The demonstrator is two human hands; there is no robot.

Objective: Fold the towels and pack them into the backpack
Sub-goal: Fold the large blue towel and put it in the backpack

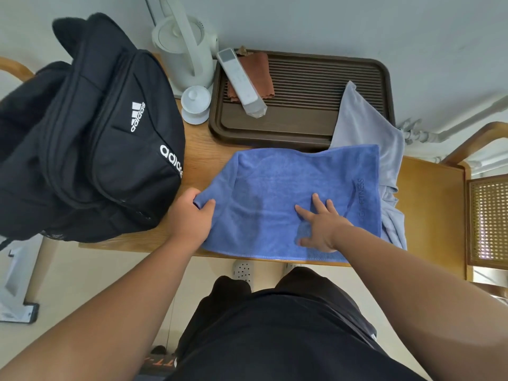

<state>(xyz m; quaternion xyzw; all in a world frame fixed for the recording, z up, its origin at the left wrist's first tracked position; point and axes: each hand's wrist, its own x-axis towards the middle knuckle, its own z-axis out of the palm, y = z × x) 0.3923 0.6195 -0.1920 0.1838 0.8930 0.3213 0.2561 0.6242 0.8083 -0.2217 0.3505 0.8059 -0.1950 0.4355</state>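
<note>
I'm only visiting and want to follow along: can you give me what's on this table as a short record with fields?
table: wooden, seen from above
blue towel: spread at the near edge, its right part over the grey towel
grey towel: rumpled, far corner on the tray
left hand: grips the blue towel's left edge
right hand: presses flat on the blue towel
backpack: black, at the table's left end
tray: brown, holds a remote and a brown cloth
also: white kettle, lidded cup
</note>
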